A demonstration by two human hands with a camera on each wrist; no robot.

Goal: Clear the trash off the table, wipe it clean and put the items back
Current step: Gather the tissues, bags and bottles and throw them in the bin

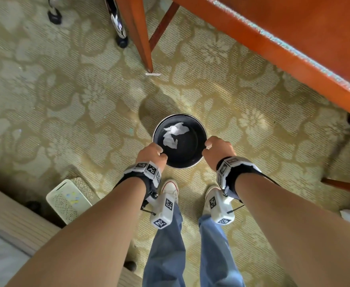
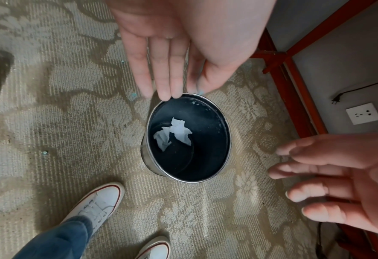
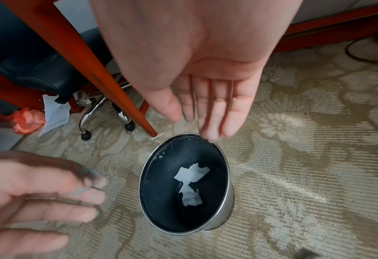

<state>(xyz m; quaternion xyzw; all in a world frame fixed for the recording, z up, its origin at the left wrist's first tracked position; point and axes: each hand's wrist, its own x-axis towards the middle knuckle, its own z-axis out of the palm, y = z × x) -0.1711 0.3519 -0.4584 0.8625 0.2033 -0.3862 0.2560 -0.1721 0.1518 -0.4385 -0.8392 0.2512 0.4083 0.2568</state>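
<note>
A round metal bin (image 1: 190,165) with a dark inside stands on the patterned carpet in front of my feet. Crumpled white tissues (image 1: 175,134) lie at its bottom. My left hand (image 1: 152,153) hovers over the bin's left rim and my right hand (image 1: 217,149) over its right rim. The left wrist view shows the left hand (image 2: 172,84) with straight fingers and nothing in it, above the bin (image 2: 205,157) and tissues (image 2: 174,135). In the right wrist view the right hand (image 3: 205,119) is likewise flat and bare over the bin (image 3: 161,201).
A red-brown wooden table (image 1: 294,48) fills the upper right, its leg (image 1: 143,38) standing just beyond the bin. Chair castors (image 1: 121,41) are behind it. A white perforated box (image 1: 70,199) lies at the left. A red bag (image 3: 27,121) and paper lie under the table.
</note>
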